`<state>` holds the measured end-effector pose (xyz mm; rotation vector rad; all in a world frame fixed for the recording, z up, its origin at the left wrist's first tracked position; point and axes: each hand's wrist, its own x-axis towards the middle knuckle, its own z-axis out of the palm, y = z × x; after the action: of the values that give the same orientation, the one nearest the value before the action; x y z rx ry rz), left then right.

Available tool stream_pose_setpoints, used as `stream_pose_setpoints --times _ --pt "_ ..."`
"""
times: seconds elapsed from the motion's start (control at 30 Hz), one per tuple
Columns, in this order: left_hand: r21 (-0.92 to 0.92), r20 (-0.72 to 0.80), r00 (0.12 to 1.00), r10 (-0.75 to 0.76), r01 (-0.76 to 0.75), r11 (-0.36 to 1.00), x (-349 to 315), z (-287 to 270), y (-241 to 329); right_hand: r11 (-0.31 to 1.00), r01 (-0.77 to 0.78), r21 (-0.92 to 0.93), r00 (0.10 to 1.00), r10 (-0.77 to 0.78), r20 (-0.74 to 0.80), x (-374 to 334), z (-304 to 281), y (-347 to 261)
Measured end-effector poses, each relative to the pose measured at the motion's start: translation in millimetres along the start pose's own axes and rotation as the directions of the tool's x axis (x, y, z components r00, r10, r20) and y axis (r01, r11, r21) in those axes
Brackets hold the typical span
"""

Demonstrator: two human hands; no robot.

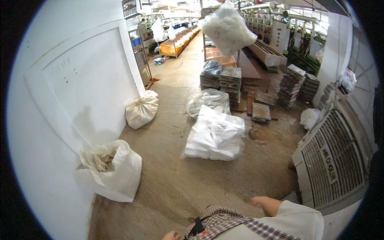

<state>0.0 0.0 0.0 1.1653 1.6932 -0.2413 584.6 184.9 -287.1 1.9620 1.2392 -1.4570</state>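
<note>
My right hand (pixel 264 203) shows low in the picture, bare beyond a pale, loose sleeve; its fingers are blurred and cannot be made out. Only a small part of my left hand (pixel 172 235) appears at the bottom edge, its fingers mostly cut off. Neither hand visibly touches anything. Between them lies a brown checked cloth (pixel 224 222) on my front. On the floor ahead rests a clear plastic bag (pixel 216 134) full of white flat pieces. A second clear bag (pixel 209 101) of pale pieces sits right behind it.
An open white sack (pixel 127 172) stands by the left wall, with a tied sack (pixel 142 110) farther along. A louvred cooling unit (pixel 334 160) occupies the right side. Stacked slabs (pixel 230 84) stand beyond the bags, below a hanging clear bag (pixel 227 30). An aisle (pixel 184 60) runs back beside orange bins.
</note>
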Motion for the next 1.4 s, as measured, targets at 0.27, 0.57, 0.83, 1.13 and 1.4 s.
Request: stream_pose_setpoints --times 0.27,0.57,0.83,1.13,1.4 --pt "-0.021 -0.15 0.989 0.008 -0.011 1.0 183.5 -324.1 19.2 0.931 0.143 -0.337 0.99 -0.137 0.041 -46.1 -65.2 -189.0" --pt "-0.236 -0.105 0.994 0.034 -0.058 0.97 327.3 -521.0 18.2 0.633 0.705 -0.319 0.634 -0.765 -0.115 12.3 -230.1 -809.5" --pt "-0.263 -0.088 0.993 -0.074 0.048 0.964 529.2 -768.9 -38.0 0.705 0.625 -0.335 0.678 -0.703 -0.216 144.7 -367.0 -1073.6" --pt "0.057 -0.197 0.98 0.009 0.002 0.998 774.9 -1145.5 25.0 0.984 0.13 -0.119 0.962 -0.154 -0.226 249.2 -422.3 -1005.5" --pt "-0.264 -0.148 0.987 0.068 -0.106 0.959 1018.9 -1353.0 212.7 0.986 0.031 -0.161 0.989 -0.053 -0.136 384.2 -573.1 -1183.9"
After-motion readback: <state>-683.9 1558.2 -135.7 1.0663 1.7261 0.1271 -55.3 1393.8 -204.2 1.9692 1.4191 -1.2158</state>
